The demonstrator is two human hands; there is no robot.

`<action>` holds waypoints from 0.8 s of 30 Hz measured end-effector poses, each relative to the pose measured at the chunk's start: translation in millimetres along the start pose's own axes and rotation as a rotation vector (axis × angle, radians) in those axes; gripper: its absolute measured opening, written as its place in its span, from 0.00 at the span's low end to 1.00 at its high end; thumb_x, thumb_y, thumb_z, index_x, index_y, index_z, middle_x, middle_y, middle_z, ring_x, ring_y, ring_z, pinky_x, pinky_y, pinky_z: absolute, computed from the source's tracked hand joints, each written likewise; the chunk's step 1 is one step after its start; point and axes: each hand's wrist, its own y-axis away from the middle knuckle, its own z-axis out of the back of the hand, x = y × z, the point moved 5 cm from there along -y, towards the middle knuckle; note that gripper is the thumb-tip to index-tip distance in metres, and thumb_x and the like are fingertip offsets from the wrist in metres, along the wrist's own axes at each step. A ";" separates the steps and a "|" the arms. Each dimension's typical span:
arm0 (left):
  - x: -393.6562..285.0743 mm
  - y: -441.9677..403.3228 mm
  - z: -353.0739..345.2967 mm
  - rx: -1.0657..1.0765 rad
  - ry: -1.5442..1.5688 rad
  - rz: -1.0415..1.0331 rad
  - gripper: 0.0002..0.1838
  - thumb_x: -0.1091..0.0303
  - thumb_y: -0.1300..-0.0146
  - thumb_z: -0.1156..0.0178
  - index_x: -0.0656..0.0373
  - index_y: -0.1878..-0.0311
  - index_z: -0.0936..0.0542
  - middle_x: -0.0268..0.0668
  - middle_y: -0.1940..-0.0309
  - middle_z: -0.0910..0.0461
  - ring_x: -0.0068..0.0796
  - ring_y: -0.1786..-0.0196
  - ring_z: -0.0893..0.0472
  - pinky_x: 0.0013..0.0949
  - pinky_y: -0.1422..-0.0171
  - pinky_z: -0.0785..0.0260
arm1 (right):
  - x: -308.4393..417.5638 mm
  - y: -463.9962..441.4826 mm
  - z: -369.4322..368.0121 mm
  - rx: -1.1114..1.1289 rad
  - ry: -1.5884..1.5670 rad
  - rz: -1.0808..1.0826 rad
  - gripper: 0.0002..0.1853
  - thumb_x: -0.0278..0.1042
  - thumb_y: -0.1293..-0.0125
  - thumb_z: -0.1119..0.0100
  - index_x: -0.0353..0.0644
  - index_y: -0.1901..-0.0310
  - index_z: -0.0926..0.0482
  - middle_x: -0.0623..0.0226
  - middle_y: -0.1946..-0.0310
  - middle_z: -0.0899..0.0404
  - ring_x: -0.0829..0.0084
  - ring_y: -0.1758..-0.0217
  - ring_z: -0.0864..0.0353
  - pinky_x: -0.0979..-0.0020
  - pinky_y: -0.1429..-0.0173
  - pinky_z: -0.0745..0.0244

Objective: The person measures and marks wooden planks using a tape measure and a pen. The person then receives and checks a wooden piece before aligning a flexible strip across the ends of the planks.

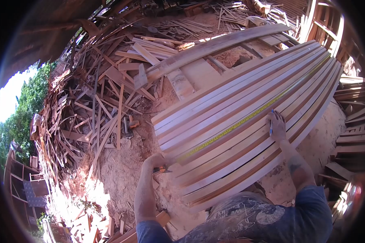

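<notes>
Right hand (pixel 277 126), right of centre in the frame, has its fingers closed on a blue pen (pixel 271 129), just beside a yellow tape measure (pixel 231 128). I see the tape measure stretching from lower centre to upper right over a row of boards (pixel 215 106). Near its lower end, the left hand (pixel 154 160) is at an orange-and-black object (pixel 162 170); from here I cannot tell whether those fingers grip it. Scrap wood (pixel 120 113) lies heaped left of centre.

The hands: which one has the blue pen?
The right hand, the one out over the planks, holds the blue pen. The left hand, at the planks' end, shows no pen.
</notes>
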 end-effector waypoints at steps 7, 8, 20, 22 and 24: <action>6.1 -7.5 -3.6 0.000 0.058 -0.017 0.39 0.31 0.55 0.29 0.61 0.57 0.16 0.31 0.75 0.20 0.20 0.76 0.24 0.30 0.73 0.34 | 0.2 0.9 1.9 -0.006 -0.010 0.011 0.18 0.36 0.35 0.43 0.42 0.44 0.27 0.49 0.40 0.27 0.50 0.32 0.33 0.52 0.28 0.42; 5.5 -6.3 -2.5 0.006 0.039 0.006 0.39 0.31 0.55 0.29 0.61 0.57 0.16 0.31 0.75 0.20 0.20 0.76 0.24 0.29 0.73 0.34 | 0.6 0.8 2.4 -0.011 -0.014 0.011 0.18 0.36 0.35 0.43 0.42 0.45 0.26 0.49 0.40 0.27 0.50 0.32 0.33 0.52 0.29 0.42; -31.9 36.5 6.2 -0.006 0.072 -0.047 0.38 0.32 0.56 0.28 0.64 0.61 0.16 0.33 0.76 0.20 0.22 0.74 0.24 0.30 0.70 0.32 | 1.7 1.6 4.1 -0.033 -0.030 0.025 0.18 0.36 0.36 0.42 0.42 0.45 0.26 0.49 0.41 0.26 0.50 0.33 0.32 0.52 0.30 0.41; -63.3 70.8 14.7 0.008 0.130 -0.097 0.39 0.31 0.55 0.28 0.65 0.61 0.16 0.34 0.75 0.19 0.23 0.73 0.23 0.31 0.68 0.31 | 2.2 2.0 2.7 -0.037 -0.027 0.027 0.18 0.36 0.36 0.41 0.43 0.45 0.27 0.49 0.41 0.26 0.50 0.33 0.32 0.52 0.30 0.41; -46.7 44.5 22.0 -0.049 -0.074 -0.021 0.44 0.28 0.57 0.31 0.65 0.56 0.16 0.39 0.68 0.17 0.29 0.65 0.19 0.34 0.60 0.28 | -0.5 2.2 1.6 -0.020 -0.007 0.044 0.19 0.36 0.36 0.41 0.43 0.44 0.27 0.49 0.41 0.26 0.50 0.33 0.32 0.52 0.31 0.41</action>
